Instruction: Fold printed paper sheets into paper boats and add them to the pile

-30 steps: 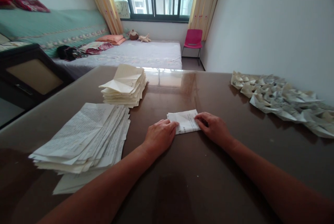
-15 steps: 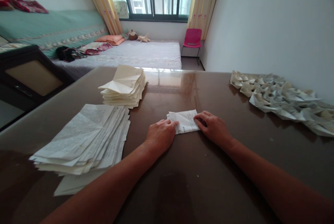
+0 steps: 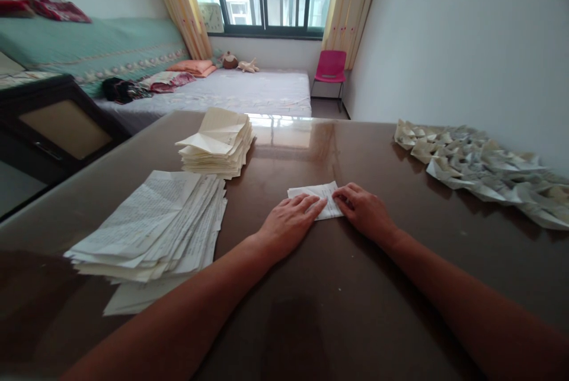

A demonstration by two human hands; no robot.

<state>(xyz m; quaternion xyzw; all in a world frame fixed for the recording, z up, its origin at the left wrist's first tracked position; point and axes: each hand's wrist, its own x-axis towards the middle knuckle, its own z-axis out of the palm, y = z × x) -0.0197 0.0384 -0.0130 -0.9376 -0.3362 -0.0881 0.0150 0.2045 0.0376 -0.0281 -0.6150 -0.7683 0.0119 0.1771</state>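
Observation:
A small folded piece of printed paper (image 3: 320, 191) lies flat on the glossy brown table (image 3: 311, 286) in front of me. My left hand (image 3: 288, 224) lies over its left part, palm down, fingers stretched flat and pressing on it. My right hand (image 3: 363, 210) rests on the paper's right edge with its fingers curled down onto the sheet. Much of the paper is hidden under the two hands.
A spread pile of printed sheets (image 3: 155, 227) lies at the left, with a stack of folded cream paper (image 3: 217, 144) behind it. Several folded paper boats (image 3: 480, 170) are heaped along the right wall. Beyond the table are a bed (image 3: 231, 90) and a pink chair (image 3: 331, 70).
My left hand has slid right, further over the folded paper, and its fingers have flattened out. The right hand has stayed at the paper's right edge. The view shifted slightly.

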